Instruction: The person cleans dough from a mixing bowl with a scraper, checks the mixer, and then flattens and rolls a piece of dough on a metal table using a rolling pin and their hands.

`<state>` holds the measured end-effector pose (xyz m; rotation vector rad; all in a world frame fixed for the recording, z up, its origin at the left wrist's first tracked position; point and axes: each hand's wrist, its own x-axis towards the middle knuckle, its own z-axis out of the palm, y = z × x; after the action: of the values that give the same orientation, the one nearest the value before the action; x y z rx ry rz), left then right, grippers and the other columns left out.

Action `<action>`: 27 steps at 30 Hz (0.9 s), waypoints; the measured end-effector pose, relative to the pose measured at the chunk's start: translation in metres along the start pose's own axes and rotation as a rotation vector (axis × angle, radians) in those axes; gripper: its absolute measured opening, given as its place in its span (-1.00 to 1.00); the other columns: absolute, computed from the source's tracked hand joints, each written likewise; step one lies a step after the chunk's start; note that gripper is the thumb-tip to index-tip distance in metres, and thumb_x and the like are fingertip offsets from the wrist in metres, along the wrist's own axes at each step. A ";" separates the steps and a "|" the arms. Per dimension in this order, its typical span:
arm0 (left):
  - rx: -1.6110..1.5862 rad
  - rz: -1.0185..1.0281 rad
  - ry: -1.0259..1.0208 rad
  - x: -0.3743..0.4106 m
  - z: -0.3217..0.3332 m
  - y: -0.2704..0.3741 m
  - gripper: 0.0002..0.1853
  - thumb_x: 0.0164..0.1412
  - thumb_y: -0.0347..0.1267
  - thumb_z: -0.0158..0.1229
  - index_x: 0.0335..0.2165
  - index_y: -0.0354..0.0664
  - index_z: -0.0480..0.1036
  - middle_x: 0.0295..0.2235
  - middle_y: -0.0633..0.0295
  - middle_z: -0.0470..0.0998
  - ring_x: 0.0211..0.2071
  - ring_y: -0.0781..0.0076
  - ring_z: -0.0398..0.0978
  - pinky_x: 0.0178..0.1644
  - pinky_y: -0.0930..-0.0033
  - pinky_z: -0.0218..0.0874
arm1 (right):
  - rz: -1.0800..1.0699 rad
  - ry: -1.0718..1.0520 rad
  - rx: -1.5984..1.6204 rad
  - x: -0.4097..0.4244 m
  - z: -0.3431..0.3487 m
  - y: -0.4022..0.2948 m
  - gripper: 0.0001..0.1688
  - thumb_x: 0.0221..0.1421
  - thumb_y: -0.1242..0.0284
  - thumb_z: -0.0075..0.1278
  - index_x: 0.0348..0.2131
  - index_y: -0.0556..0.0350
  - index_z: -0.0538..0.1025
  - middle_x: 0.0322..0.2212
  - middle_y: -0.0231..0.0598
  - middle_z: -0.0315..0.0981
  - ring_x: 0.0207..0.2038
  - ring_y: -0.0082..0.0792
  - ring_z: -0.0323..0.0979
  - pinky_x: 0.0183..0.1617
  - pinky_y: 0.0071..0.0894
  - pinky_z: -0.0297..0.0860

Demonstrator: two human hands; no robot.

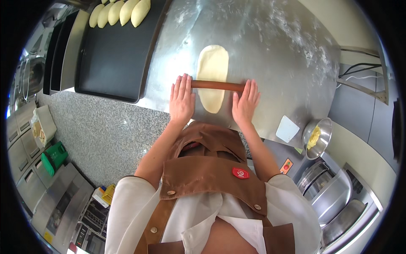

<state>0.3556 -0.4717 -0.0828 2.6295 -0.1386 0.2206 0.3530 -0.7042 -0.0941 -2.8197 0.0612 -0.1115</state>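
Observation:
A long flat oval of pale dough [213,62] lies on the steel worktable, its length running away from me. Across its lower half rests a brown wooden rolling pin [219,85]. My left hand [183,103] is flat with its fingers on the pin's left end, and my right hand [245,103] presses on the right end, its thumb apart from the fingers. Neither hand wraps around the pin. Left of the dough is a black baking tray [111,60], with several spindle-shaped dough pieces [115,12] in a row at its far end.
A white dough scraper [287,128] lies near the table's right front edge. Beside it stands a steel bowl [324,139] holding yellow butter-like chunks [313,137]. Flour streaks mark the worktable [272,63] farther back. Large metal bowls [333,197] sit lower right. Cables hang beyond the right edge.

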 end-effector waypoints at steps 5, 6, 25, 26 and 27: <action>0.129 -0.003 0.016 0.086 0.031 -0.011 -0.41 0.24 -0.22 -0.15 0.21 -0.19 0.15 0.25 0.02 0.09 0.29 -0.02 -0.04 0.33 -0.08 -0.26 | -0.029 0.134 -0.103 0.090 0.021 -0.011 -0.29 0.19 0.19 -0.17 0.20 0.23 0.15 0.22 0.01 0.03 0.28 -0.04 -0.04 0.34 0.16 -0.24; 0.196 0.029 0.029 0.116 0.034 -0.012 -0.41 0.24 -0.22 -0.17 0.20 -0.19 0.16 0.23 0.04 0.15 0.28 -0.02 0.00 0.32 -0.10 -0.25 | -0.053 0.170 -0.126 0.120 0.024 -0.011 -0.32 0.19 0.20 -0.17 0.17 0.23 0.19 0.21 -0.01 0.07 0.26 -0.07 0.01 0.34 0.15 -0.22; 0.398 0.107 0.180 0.241 0.064 -0.027 -0.53 0.29 -0.20 -0.20 0.10 -0.09 0.31 0.09 0.12 0.37 0.16 0.12 0.23 0.27 0.08 -0.07 | -0.144 0.139 -0.166 0.240 0.046 -0.018 -0.37 0.22 0.24 -0.25 0.15 0.28 0.25 0.19 -0.04 0.15 0.24 -0.06 0.09 0.33 -0.01 -0.09; 0.319 0.085 0.079 0.260 0.058 -0.022 -0.48 0.27 -0.23 -0.17 0.14 -0.21 0.21 0.14 0.00 0.27 0.20 0.04 0.14 0.30 0.01 -0.14 | -0.143 0.180 -0.171 0.258 0.052 -0.018 -0.38 0.23 0.23 -0.28 0.14 0.27 0.26 0.19 -0.06 0.16 0.23 -0.08 0.10 0.33 -0.03 -0.09; 0.240 0.061 -0.021 0.274 0.051 -0.017 -0.41 0.24 -0.26 -0.14 0.18 -0.32 0.12 0.19 -0.11 0.17 0.25 -0.04 0.05 0.32 -0.05 -0.21 | -0.143 0.221 -0.175 0.273 0.054 -0.019 -0.39 0.25 0.21 -0.31 0.13 0.26 0.27 0.18 -0.08 0.17 0.23 -0.10 0.11 0.33 -0.04 -0.08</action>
<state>0.6339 -0.4971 -0.0854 2.8694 -0.2123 0.2438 0.6303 -0.6842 -0.1206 -2.9714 -0.0857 -0.4715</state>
